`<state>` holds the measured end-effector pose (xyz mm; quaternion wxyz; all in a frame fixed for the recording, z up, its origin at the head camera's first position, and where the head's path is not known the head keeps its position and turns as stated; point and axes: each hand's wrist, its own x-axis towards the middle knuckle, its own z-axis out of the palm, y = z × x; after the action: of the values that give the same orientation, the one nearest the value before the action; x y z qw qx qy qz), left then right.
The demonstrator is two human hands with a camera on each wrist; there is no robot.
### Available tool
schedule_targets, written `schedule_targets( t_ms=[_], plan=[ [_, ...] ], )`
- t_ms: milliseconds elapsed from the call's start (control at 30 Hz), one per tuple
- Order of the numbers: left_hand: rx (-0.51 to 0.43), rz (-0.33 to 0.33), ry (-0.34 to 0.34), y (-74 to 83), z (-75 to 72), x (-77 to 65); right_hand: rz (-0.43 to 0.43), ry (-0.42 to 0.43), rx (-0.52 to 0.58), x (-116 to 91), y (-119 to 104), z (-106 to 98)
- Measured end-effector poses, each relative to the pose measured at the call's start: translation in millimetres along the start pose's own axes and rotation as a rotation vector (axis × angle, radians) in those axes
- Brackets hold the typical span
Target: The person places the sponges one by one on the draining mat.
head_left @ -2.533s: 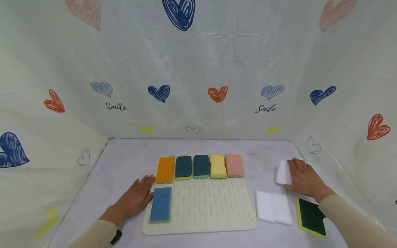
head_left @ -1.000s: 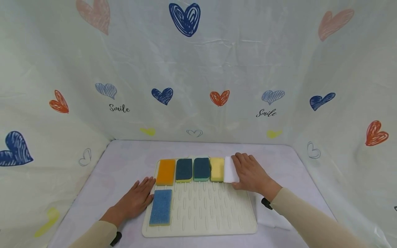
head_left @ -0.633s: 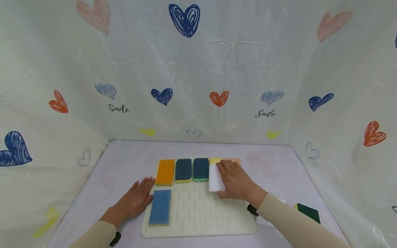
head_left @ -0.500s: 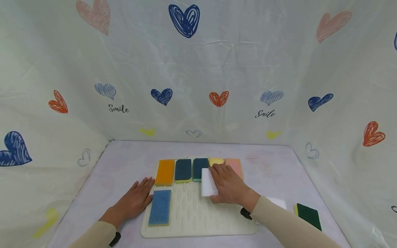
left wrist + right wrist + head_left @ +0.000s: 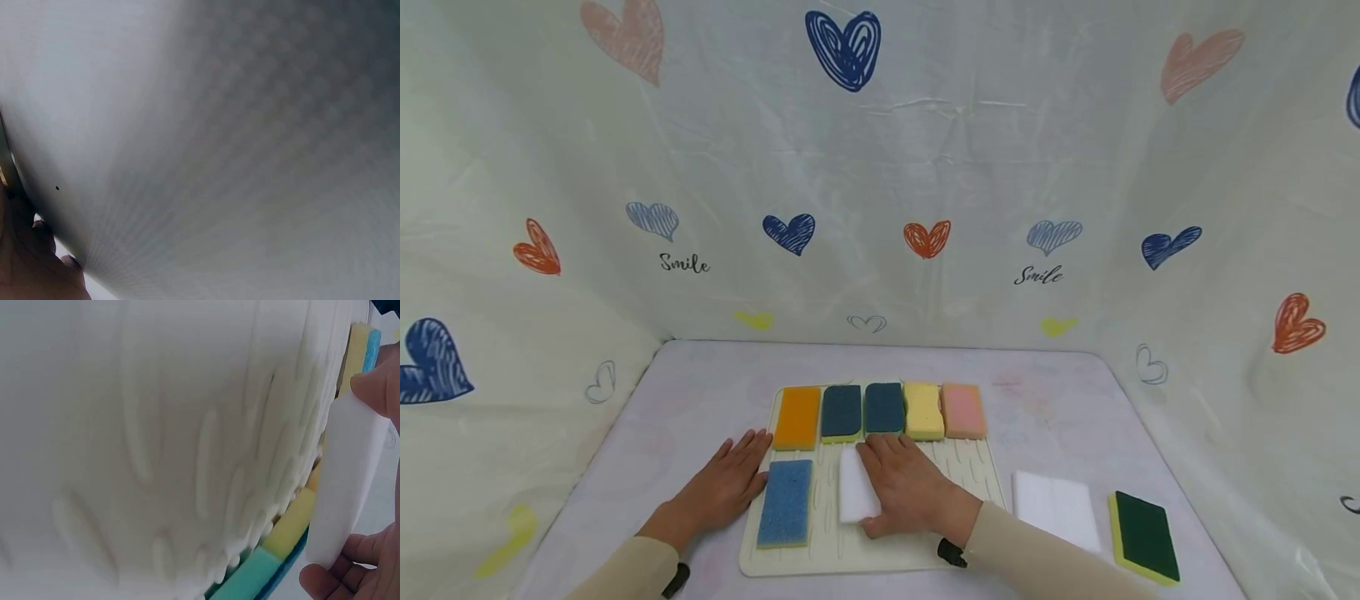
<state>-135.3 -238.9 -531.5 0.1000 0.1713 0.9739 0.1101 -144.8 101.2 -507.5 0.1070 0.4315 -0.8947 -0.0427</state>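
Note:
My right hand (image 5: 910, 487) grips a white sponge (image 5: 856, 490) by its ends, thumb on one and fingertips on the other, low over the middle of the cream ribbed mat (image 5: 842, 557). In the right wrist view the white sponge (image 5: 345, 478) spans from thumb to fingers. To its left on the mat lies a blue sponge (image 5: 785, 504). My left hand (image 5: 722, 485) lies flat with straight fingers at the mat's left edge, fingertips near an orange sponge (image 5: 797, 418). The left wrist view shows mostly blurred grey surface and part of the hand (image 5: 44, 272).
Along the mat's back edge stand two dark blue-topped sponges (image 5: 841, 410), a yellow sponge (image 5: 923, 411) and a pink sponge (image 5: 964, 411). Right of the mat, white sponges (image 5: 1056, 507) lie side by side near a dark green and yellow sponge (image 5: 1145, 536). Heart-patterned curtain (image 5: 865, 167) surrounds the table.
My right hand took the white sponge from the table on the right, carried it left over the back row, then toward me to the mat's middle. The left hand stays in place.

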Motion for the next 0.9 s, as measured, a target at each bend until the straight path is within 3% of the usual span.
schedule_targets(
  t_ms=[400, 900],
  plan=[
    [-0.005, -0.009, -0.004, 1.2, -0.8, -0.1, -0.031, -0.044, 0.06, 8.5, -23.8, 4.5],
    [-0.006, -0.012, -0.008, 1.7, -0.7, 0.4, -0.005, -0.091, 0.068, 13.5, -29.8, 11.8]
  ],
)
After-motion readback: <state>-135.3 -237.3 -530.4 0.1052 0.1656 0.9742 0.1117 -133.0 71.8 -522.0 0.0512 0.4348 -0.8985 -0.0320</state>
